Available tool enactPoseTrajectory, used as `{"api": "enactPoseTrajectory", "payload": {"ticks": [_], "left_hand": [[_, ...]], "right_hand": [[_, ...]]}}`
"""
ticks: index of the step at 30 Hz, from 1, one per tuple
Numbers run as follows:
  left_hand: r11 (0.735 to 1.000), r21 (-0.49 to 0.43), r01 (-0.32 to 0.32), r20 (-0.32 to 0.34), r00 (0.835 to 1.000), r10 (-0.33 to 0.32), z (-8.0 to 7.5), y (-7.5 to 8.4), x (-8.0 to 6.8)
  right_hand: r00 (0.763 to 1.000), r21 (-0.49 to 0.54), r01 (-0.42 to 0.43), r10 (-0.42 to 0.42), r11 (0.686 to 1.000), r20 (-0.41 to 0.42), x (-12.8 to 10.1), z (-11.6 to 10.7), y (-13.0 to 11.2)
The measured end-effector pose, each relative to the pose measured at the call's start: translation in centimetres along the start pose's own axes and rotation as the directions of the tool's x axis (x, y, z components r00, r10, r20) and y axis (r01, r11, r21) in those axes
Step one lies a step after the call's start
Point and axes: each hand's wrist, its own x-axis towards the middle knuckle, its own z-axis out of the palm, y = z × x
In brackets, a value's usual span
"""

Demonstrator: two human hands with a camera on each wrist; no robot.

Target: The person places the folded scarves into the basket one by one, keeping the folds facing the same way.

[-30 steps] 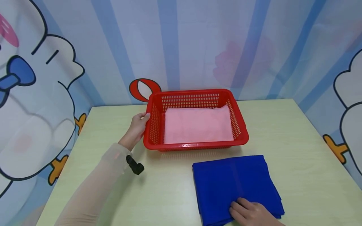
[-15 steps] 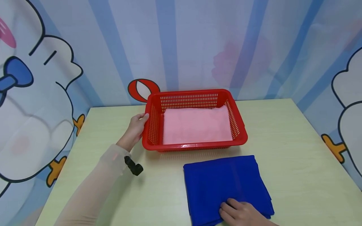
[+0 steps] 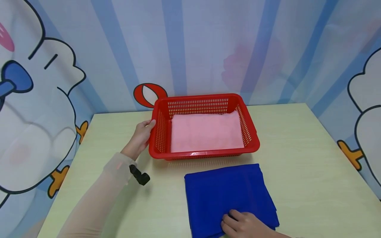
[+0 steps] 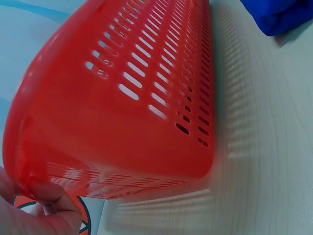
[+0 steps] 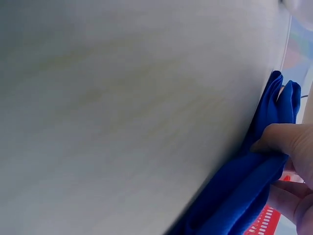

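Note:
My left hand [image 3: 140, 137] grips the left rim of a red plastic basket [image 3: 191, 154], thumb over the edge. In the left wrist view the fingers curl under the basket's [image 4: 98, 127] rim at the lower left. Inside the basket lies a folded pink cloth [image 3: 206, 132]. My right hand [image 3: 245, 226] pinches the near edge of a folded blue cloth [image 3: 226, 191] in front of the basket. The right wrist view shows the thumb and fingers of that hand [image 5: 291, 161] on both sides of the blue cloth's [image 5: 239, 188] layered edge.
A pale wood-grain table [image 3: 300, 158] carries everything. A printed curtain [image 3: 205, 49] with blue stripes and cartoon figures hangs behind it and along both sides. A black wrist camera [image 3: 140, 175] is strapped at the left cuff.
The blue cloth has slid left along the table with my right hand holding its near edge. My left hand and the basket hold almost the same place, with a slight view shift.

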Motion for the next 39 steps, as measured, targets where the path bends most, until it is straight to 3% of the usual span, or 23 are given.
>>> {"api": "enactPoseTrajectory", "payload": {"ticks": [5, 26, 39], "left_hand": [[1.0, 0.0, -0.004, 0.009, 1.0, 0.004, 0.0, 0.0, 0.0], [0.998, -0.058, -0.018, 0.035, 0.999, 0.02, -0.2, -0.2, -0.1], [0.994, -0.095, 0.046, 0.045, 0.998, -0.042, -0.3, -0.1, -0.2]], "right_hand": [[0.999, 0.025, 0.007, -0.009, 1.0, 0.043, 0.5, -0.1, 0.0], [0.995, 0.048, 0.087, -0.085, 0.995, -0.046, 2.4, 0.5, -0.5], [0.991, 0.004, 0.123, -0.122, 0.992, -0.06, 3.0, 0.7, -0.7]]}}
